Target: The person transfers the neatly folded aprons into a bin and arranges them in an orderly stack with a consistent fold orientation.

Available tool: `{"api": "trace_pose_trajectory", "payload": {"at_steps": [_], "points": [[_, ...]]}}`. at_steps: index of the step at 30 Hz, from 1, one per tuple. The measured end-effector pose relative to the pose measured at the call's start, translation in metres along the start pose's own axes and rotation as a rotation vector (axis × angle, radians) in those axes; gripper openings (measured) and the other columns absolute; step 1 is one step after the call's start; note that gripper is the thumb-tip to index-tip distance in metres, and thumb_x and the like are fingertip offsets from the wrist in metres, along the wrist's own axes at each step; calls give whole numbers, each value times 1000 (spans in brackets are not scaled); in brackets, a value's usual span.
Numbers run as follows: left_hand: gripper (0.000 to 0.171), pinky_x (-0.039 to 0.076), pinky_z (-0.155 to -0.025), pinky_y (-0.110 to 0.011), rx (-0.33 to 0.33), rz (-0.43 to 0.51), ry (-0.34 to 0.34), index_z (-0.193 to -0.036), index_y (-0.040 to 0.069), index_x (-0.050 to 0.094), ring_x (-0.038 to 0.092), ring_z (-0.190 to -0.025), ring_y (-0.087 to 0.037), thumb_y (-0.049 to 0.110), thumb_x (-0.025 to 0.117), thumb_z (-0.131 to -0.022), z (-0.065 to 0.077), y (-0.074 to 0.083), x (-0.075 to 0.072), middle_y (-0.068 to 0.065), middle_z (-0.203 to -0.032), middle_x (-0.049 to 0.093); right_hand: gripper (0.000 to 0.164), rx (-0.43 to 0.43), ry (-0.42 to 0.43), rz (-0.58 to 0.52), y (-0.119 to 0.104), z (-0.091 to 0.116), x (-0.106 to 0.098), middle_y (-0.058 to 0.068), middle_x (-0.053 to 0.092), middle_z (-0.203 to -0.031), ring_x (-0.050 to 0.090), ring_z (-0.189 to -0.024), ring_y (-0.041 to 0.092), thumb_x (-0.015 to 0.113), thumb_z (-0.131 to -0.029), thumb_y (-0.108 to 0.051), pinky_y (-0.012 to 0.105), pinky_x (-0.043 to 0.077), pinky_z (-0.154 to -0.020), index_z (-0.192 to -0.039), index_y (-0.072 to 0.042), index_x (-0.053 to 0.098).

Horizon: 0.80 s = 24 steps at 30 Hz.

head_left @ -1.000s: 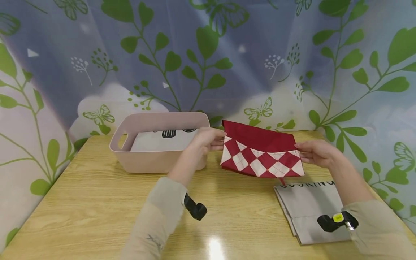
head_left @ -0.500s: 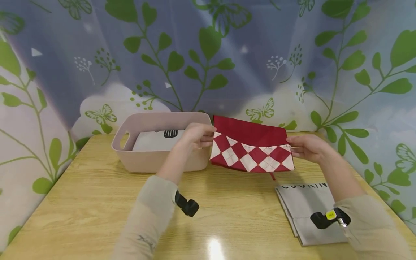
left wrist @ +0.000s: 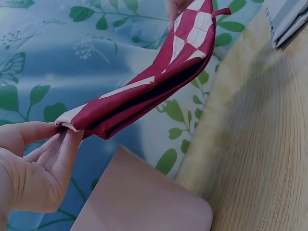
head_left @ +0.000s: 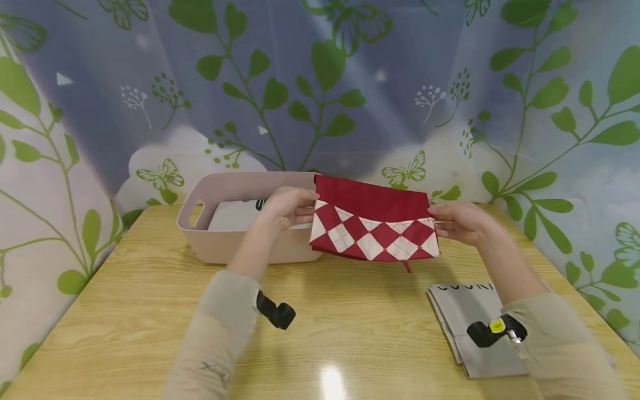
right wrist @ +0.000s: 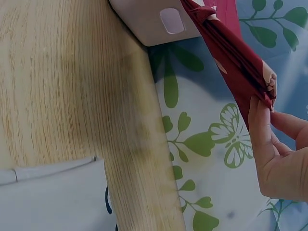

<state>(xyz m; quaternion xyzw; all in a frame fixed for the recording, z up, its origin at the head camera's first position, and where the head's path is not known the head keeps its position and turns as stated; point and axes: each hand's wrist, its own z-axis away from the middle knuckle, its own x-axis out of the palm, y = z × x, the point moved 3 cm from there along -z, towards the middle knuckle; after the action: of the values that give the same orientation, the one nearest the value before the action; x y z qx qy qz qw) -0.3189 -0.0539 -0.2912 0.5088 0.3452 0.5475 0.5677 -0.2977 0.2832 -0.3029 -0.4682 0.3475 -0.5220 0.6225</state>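
Observation:
A folded red cloth (head_left: 370, 199) with a red-and-white diamond band hangs above the table between both hands, a short red strap dangling below it. My left hand (head_left: 290, 207) pinches its left end between thumb and fingers, in front of the pink bin's right side. The right end is pinched by my right hand (head_left: 462, 223). Stacked fold layers of the cloth (left wrist: 115, 110) show along its underside in the left wrist view. The pink bin (head_left: 245, 244) stands at the back, overlapped by the cloth's left end; a white folded cloth (head_left: 232, 215) with black print lies inside.
A folded grey cloth (head_left: 470, 325) with black lettering lies on the wooden table (head_left: 350, 311) at the right, partly under my right forearm. Behind the table hangs a leaf-patterned curtain (head_left: 380, 111). Black wrist cameras sit on both sleeves.
Both hands have carried the red cloth leftward and slightly up, so its left end now overlaps the bin's right edge. The grip at both ends is unchanged.

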Motion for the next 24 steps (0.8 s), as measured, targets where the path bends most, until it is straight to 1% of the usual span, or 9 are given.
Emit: {"api": "trace_pose_trajectory", "payload": {"at_steps": [4,7,11,15,17,19,21,24], "points": [[22,55,-73,-31,4,11,-1,-110,-5,57,63,-69,-17,5,54,-90,2,1,-9,-8,-89,61,13,-2,1,-5,-1,-3,8,-2,64,-86,62,-77,14,53,-95,-11,23,53,-71,-86,-13,62],[20,55,-74,-31,2,11,-7,-108,-4,57,63,-69,-17,5,54,-90,4,2,-15,-8,-88,62,12,4,12,4,-1,-6,12,-1,65,-85,63,-77,15,54,-94,-11,24,54,-71,-86,-13,62],[24,54,-76,-32,-7,-6,-17,-112,-5,55,64,-70,-17,5,53,-91,6,2,-24,-9,-91,62,13,16,7,15,-1,-11,20,0,65,-84,64,-75,15,53,-94,-9,24,54,-69,-85,-12,63],[25,55,-72,-30,-10,-14,-22,-114,-5,54,64,-69,-16,6,52,-91,8,4,-34,-8,-90,61,13,20,-17,19,-1,-15,30,0,66,-83,64,-75,15,52,-94,-7,25,54,-70,-87,-10,62],[22,55,-69,-30,-9,-10,-21,-111,-5,55,64,-68,-16,6,52,-91,9,5,-38,-7,-87,62,10,19,-19,19,-2,-17,34,0,66,-83,65,-75,15,52,-94,-6,25,54,-70,-90,-9,61],[20,56,-68,-29,-10,-9,-20,-109,-5,55,64,-68,-16,5,52,-92,11,5,-42,-6,-84,63,8,14,-18,20,-2,-18,38,0,66,-84,65,-75,15,51,-94,-6,24,54,-70,-96,-7,58],[19,56,-66,-28,-15,-12,-11,-108,-3,55,64,-67,-15,5,52,-92,12,6,-47,-5,-82,63,10,8,-14,23,-3,-20,41,-1,67,-84,65,-75,15,50,-94,-6,24,54,-70,-103,-5,55],[20,55,-66,-28,-20,-28,-1,-110,-3,54,64,-67,-15,6,52,-92,13,7,-52,-5,-84,62,14,-4,-16,30,-6,-23,46,-2,66,-84,65,-75,14,49,-95,-6,23,54,-70,-109,-4,49]]}}
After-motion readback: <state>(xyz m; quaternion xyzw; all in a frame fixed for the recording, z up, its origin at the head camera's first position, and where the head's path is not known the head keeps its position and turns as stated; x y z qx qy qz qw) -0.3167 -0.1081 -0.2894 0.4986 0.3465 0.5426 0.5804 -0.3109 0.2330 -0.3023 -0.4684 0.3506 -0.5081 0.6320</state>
